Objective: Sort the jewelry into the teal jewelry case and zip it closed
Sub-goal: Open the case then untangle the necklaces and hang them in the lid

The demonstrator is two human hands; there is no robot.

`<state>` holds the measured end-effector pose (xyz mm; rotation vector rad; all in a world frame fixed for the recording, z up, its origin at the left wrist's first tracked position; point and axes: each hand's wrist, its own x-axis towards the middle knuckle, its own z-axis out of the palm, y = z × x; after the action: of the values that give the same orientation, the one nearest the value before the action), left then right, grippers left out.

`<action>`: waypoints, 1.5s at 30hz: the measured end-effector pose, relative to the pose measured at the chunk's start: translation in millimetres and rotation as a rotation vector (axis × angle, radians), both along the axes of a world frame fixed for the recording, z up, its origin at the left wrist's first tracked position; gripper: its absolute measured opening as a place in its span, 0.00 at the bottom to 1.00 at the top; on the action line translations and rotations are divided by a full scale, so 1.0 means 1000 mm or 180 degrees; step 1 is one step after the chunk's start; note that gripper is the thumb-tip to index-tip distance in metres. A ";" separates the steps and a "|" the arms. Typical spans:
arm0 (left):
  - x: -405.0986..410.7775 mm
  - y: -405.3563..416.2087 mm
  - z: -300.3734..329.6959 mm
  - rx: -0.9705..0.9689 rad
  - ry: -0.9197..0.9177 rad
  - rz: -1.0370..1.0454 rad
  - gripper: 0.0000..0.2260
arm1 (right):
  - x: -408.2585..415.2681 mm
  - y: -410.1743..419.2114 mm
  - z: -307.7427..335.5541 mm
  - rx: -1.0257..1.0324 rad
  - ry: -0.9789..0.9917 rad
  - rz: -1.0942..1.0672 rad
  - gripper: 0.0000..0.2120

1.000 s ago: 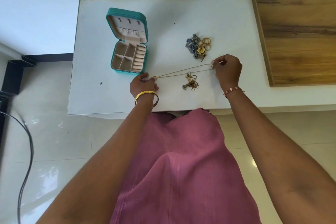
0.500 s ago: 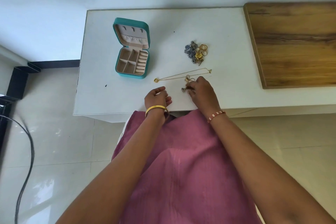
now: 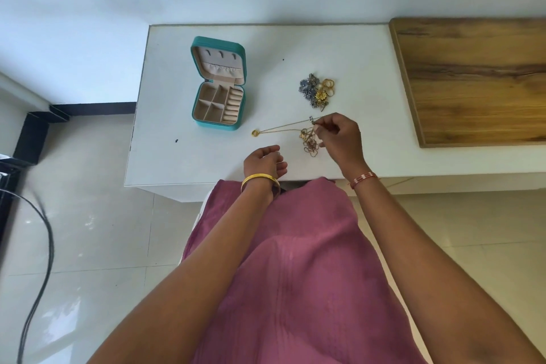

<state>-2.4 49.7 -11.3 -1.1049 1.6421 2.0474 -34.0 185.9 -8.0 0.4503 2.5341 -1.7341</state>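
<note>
The teal jewelry case (image 3: 198, 115) lies open on the white table (image 3: 183, 162), its beige compartments bare and its lid tilted back. A thin gold necklace (image 3: 277, 129) lies stretched on the table right of the case, with a round pendant at its left end. My right hand (image 3: 339, 139) pinches a tangled gold chain (image 3: 309, 142) and lifts it just above the table, beside the necklace's right end. My left hand (image 3: 266, 161) hovers near the table's front edge with loosely curled fingers, holding nothing. A heap of brooches, earrings and rings (image 3: 317, 91) sits further back.
A wooden board (image 3: 478, 80) covers the table's right side. A white wall stands behind the table. Black cables (image 3: 44, 245) trail over the tiled floor at the left, next to a black frame (image 3: 32, 133).
My right hand let go of the stretched necklace's end, dropped to the tangled chain and now lifts it. My left hand released the pendant end and drew back toward the table edge.
</note>
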 end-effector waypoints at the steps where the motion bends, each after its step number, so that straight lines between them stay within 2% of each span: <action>1: 0.000 0.000 0.003 0.0012 0.0028 -0.0005 0.08 | -0.001 0.000 0.008 -0.0279 -0.0065 -0.0045 0.05; 5: 0.002 0.001 0.021 0.0169 0.0164 -0.0005 0.08 | -0.003 -0.003 0.041 -0.1372 -0.0143 -0.0118 0.09; 10: 0.003 -0.003 0.041 0.0306 0.0433 -0.0102 0.07 | 0.001 -0.011 0.074 -0.1779 -0.0012 -0.0129 0.09; 14: 0.005 -0.008 0.058 0.0203 0.0845 -0.0171 0.07 | 0.009 -0.018 0.095 -0.1350 0.0046 0.0260 0.06; 18: 0.006 -0.014 0.072 0.0036 0.1251 -0.0263 0.08 | 0.017 -0.026 0.104 -0.0379 -0.0006 0.0854 0.02; 21: 0.011 -0.017 0.075 0.0017 0.1393 -0.0336 0.11 | 0.024 -0.034 0.106 0.0175 -0.0013 0.1200 0.03; 24: 0.019 -0.021 0.076 0.0042 0.1426 -0.0215 0.11 | 0.029 -0.040 0.107 0.0451 0.0037 0.1367 0.05; 30: 0.028 -0.030 0.082 0.0299 0.1291 0.0177 0.09 | 0.040 -0.040 0.107 0.0529 -0.0046 0.1441 0.05; 36: 0.030 -0.039 0.091 0.0551 0.1336 0.0440 0.11 | 0.051 -0.035 0.106 0.0068 -0.0096 0.1172 0.04; 41: 0.034 -0.041 0.101 0.0539 0.1515 0.0324 0.08 | 0.058 -0.038 0.103 0.0087 -0.0151 0.1152 0.04; 45: 0.036 -0.040 0.104 0.0357 0.1590 -0.0105 0.08 | 0.063 -0.043 0.106 0.0157 0.0066 0.1082 0.05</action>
<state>33.9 9.9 92.7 -0.5480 1.7065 2.4977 29.0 142.8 97.7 -0.0013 2.4896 -1.5616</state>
